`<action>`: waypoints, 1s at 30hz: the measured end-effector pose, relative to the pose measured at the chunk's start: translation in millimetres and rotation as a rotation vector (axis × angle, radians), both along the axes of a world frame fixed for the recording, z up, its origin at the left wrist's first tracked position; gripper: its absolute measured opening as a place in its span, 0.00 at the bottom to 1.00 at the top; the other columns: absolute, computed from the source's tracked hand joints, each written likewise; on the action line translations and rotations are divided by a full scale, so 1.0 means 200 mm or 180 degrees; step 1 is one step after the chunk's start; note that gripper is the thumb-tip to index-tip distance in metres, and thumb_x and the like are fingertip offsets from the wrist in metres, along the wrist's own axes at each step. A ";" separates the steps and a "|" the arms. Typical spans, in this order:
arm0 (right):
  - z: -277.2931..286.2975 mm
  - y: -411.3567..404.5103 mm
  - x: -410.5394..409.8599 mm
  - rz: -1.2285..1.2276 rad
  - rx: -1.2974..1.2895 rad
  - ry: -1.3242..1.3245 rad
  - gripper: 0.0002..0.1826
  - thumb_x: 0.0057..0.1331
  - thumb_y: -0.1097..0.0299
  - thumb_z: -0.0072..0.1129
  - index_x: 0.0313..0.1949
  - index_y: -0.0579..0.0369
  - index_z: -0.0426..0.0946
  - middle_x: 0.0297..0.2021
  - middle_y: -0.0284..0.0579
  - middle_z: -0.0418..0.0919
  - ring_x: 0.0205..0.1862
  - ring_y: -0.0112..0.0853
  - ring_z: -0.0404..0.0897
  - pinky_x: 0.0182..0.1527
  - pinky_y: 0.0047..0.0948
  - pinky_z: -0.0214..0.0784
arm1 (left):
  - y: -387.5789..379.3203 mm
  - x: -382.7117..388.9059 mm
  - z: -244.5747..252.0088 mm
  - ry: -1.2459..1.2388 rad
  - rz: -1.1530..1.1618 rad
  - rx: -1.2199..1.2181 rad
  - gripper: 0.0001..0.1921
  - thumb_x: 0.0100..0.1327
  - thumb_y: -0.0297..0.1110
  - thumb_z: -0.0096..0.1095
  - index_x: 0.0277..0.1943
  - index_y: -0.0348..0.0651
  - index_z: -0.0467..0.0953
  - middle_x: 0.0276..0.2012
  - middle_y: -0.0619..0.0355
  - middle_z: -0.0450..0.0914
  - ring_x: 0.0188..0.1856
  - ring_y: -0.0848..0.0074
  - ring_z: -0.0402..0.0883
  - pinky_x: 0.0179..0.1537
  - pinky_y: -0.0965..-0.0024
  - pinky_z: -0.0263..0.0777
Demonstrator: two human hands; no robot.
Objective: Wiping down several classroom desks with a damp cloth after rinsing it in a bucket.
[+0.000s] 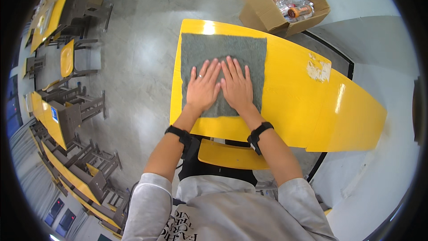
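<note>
A square grey-green cloth (224, 45) lies spread out on a yellow desk top (291, 107). On its left half my left hand (204, 85) rests palm down, fingers apart, with a ring on one finger. My right hand (237, 87) lies palm down on the right half, its fingers pointing away from me. Both hands are close together at the middle, and neither grips anything. Each wrist has a black strap with a small device. The cloth reaches close to the desk's left and far edges.
An open cardboard box (271, 13) of plastic bottles (291, 1) stands beyond the desk. A yellow chair seat (234, 155) is at the near edge. More desks and a chair (67, 58) stand at the left; a white wall (378, 90) is at the right.
</note>
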State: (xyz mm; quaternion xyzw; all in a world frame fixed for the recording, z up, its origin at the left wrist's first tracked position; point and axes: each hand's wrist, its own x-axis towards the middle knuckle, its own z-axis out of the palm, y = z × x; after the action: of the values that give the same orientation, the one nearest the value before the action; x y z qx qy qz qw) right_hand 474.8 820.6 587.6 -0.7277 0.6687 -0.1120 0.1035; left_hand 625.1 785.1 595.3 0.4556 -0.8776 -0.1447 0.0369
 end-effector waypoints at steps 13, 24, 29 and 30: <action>-0.09 -0.50 -0.05 -0.0747 -0.0498 0.0235 0.28 0.68 0.57 0.46 0.67 0.48 0.64 0.70 0.50 0.59 0.71 0.48 0.56 0.70 0.57 0.44 | -0.54 -0.13 -0.10 0.0301 -0.0157 -0.0557 0.28 0.70 0.42 0.43 0.72 0.53 0.57 0.73 0.63 0.57 0.74 0.64 0.54 0.70 0.46 0.50; -0.02 -0.07 0.03 -0.0512 -0.0186 0.0297 0.28 0.69 0.57 0.47 0.67 0.45 0.63 0.70 0.49 0.57 0.72 0.49 0.55 0.68 0.65 0.43 | -0.12 0.02 -0.05 0.0030 -0.0360 -0.0113 0.31 0.68 0.45 0.48 0.73 0.51 0.56 0.74 0.59 0.54 0.74 0.58 0.51 0.69 0.39 0.47; -0.02 0.41 0.13 -0.0502 0.0297 0.0232 0.29 0.68 0.57 0.49 0.68 0.45 0.62 0.71 0.48 0.55 0.72 0.48 0.54 0.68 0.64 0.42 | 0.31 0.14 -0.04 -0.0015 -0.0469 0.0227 0.32 0.68 0.47 0.49 0.72 0.49 0.57 0.75 0.59 0.52 0.75 0.58 0.49 0.69 0.38 0.45; -0.02 0.50 0.16 -0.0426 0.0341 0.0086 0.30 0.68 0.57 0.50 0.69 0.45 0.61 0.71 0.48 0.55 0.72 0.48 0.53 0.68 0.64 0.42 | 0.40 0.18 -0.04 -0.0044 -0.0460 0.0257 0.32 0.68 0.46 0.50 0.72 0.48 0.57 0.75 0.58 0.52 0.75 0.57 0.49 0.68 0.38 0.46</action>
State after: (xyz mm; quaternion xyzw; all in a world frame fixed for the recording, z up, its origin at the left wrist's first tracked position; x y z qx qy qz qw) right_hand 507.8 920.6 583.1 -0.6763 0.7222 -0.0729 0.1256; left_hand 661.6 864.8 587.5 0.3931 -0.9019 -0.1792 0.0019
